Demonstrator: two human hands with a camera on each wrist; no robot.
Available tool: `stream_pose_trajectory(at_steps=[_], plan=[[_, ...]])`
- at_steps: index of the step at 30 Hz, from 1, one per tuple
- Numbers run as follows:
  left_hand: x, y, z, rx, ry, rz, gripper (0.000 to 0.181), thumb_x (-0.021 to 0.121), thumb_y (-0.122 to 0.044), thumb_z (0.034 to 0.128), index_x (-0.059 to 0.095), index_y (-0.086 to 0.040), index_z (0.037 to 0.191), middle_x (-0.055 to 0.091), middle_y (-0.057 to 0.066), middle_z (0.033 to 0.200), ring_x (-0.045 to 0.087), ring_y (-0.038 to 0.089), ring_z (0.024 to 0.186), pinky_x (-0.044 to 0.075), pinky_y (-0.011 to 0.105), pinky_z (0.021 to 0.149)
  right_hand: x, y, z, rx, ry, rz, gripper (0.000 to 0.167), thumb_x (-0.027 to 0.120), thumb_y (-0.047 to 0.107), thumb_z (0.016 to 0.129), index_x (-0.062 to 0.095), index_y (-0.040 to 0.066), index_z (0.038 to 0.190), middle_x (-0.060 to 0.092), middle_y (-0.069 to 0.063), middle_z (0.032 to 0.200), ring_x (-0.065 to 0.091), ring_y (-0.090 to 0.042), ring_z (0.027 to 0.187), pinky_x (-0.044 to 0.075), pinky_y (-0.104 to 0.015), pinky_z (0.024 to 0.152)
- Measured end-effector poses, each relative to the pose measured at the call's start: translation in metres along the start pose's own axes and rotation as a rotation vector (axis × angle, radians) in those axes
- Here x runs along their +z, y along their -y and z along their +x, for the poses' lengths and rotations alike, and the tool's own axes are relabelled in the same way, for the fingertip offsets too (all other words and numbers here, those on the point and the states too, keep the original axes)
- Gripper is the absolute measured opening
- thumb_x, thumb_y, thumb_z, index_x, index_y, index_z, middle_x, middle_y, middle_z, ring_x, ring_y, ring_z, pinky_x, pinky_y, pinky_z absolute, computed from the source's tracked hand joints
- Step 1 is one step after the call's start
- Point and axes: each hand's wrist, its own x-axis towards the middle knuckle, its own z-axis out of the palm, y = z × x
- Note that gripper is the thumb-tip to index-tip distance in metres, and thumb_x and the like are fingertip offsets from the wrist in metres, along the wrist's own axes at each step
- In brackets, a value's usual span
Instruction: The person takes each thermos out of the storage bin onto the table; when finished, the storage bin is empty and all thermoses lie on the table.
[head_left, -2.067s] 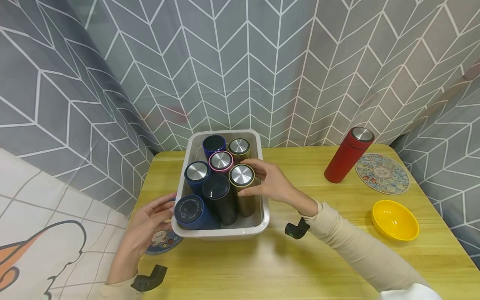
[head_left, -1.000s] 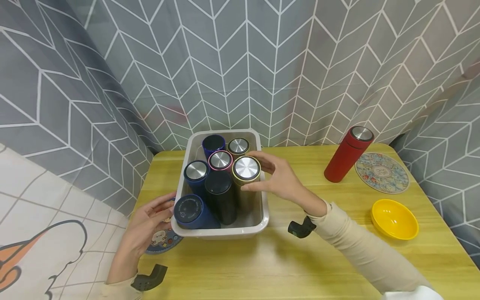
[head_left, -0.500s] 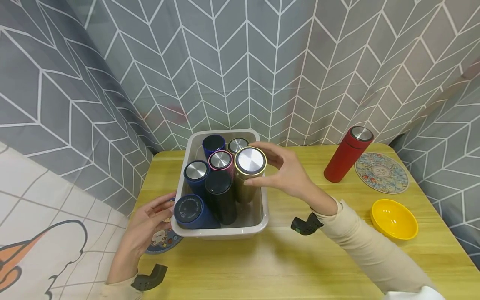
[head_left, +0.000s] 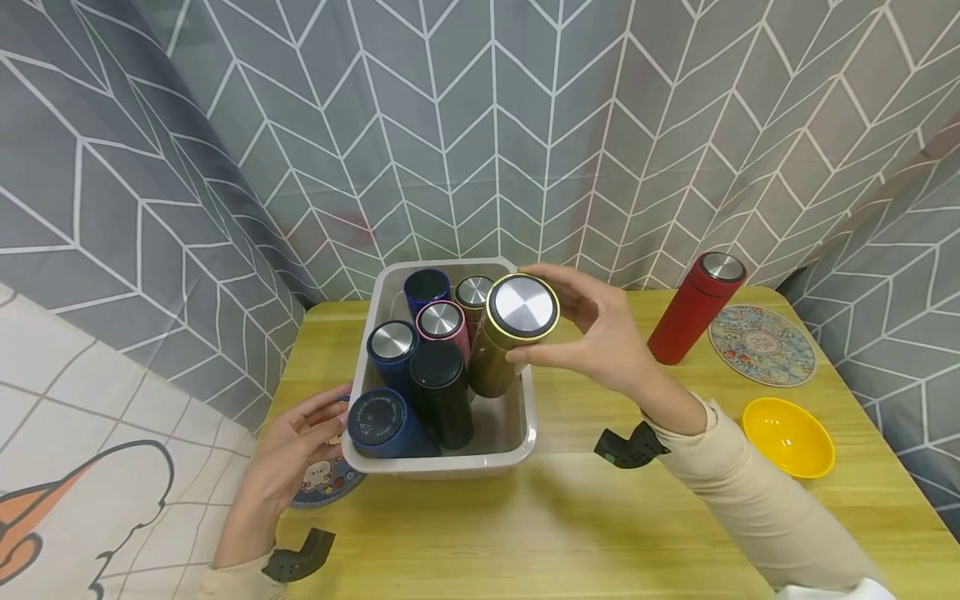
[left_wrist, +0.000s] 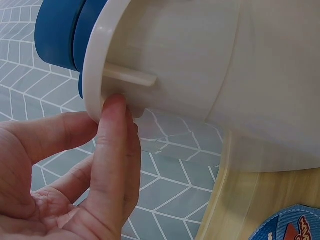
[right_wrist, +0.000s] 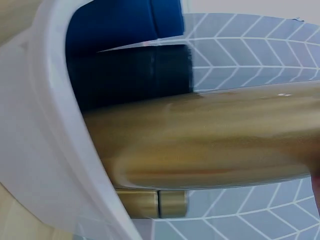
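Observation:
A white bin (head_left: 442,465) holds several upright bottles, among them a black one (head_left: 442,400) and a blue one (head_left: 397,429). My right hand (head_left: 600,337) grips a gold bottle (head_left: 498,358) near its silver lid; the bottle leans right, its lower part still inside the rim. In the right wrist view the gold bottle (right_wrist: 215,140) stretches out past the bin rim (right_wrist: 55,90). My left hand (head_left: 288,454) holds the bin's left rim; in the left wrist view its fingers (left_wrist: 112,150) pinch the edge under the lip (left_wrist: 97,65).
A red bottle (head_left: 693,312) with a silver lid stands at the right, beside a round patterned mat (head_left: 765,346). In front of them is a yellow bowl (head_left: 787,437). Another round mat (head_left: 326,483) lies partly under the bin's left side. A patterned curtain (head_left: 480,125) hangs behind the table.
My right hand has raised the gold bottle and moved it rightward, tilting it. My left hand stays at the bin's rim, and the other bottles remain in the bin.

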Motion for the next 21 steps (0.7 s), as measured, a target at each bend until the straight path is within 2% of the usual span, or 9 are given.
stream_pose_trajectory(at_steps=[6, 10, 16, 21], plan=[[-0.001, 0.001, 0.0, 0.008, 0.006, -0.008, 0.055, 0.062, -0.011, 0.1002, 0.042, 0.004, 0.149, 0.069, -0.012, 0.111, 0.07, 0.004, 0.091, 0.061, 0.022, 0.069, -0.008, 0.009, -0.002, -0.034, 0.0, -0.039, 0.08, 0.093, -0.005, 0.06, 0.063, 0.007, 0.134, 0.069, 0.007, 0.123, 0.066, -0.014, 0.112, 0.054, -0.022, 0.1], [-0.001, 0.001, 0.001, 0.007, 0.008, -0.012, 0.055, 0.061, -0.011, 0.1004, 0.042, 0.004, 0.15, 0.069, -0.013, 0.112, 0.07, 0.004, 0.091, 0.06, 0.022, 0.069, -0.012, 0.016, -0.003, -0.068, 0.002, -0.029, 0.081, 0.093, -0.008, 0.059, 0.061, 0.002, 0.133, 0.069, 0.006, 0.123, 0.066, -0.015, 0.112, 0.055, -0.023, 0.1], [-0.001, 0.001, 0.001, 0.002, 0.005, -0.021, 0.056, 0.061, -0.01, 0.1001, 0.041, 0.005, 0.15, 0.069, -0.013, 0.112, 0.07, 0.004, 0.091, 0.06, 0.021, 0.069, -0.02, 0.028, -0.004, -0.126, -0.024, 0.042, 0.085, 0.088, -0.021, 0.053, 0.06, -0.006, 0.132, 0.071, 0.004, 0.121, 0.067, -0.016, 0.111, 0.056, -0.025, 0.098], [-0.001, 0.002, 0.002, 0.011, 0.009, -0.031, 0.056, 0.061, -0.01, 0.1003, 0.041, 0.005, 0.15, 0.069, -0.013, 0.111, 0.07, 0.004, 0.091, 0.06, 0.021, 0.068, -0.028, 0.032, -0.003, -0.199, -0.06, 0.139, 0.086, 0.084, -0.028, 0.05, 0.058, -0.012, 0.13, 0.072, -0.006, 0.122, 0.068, -0.017, 0.112, 0.056, -0.024, 0.095]])
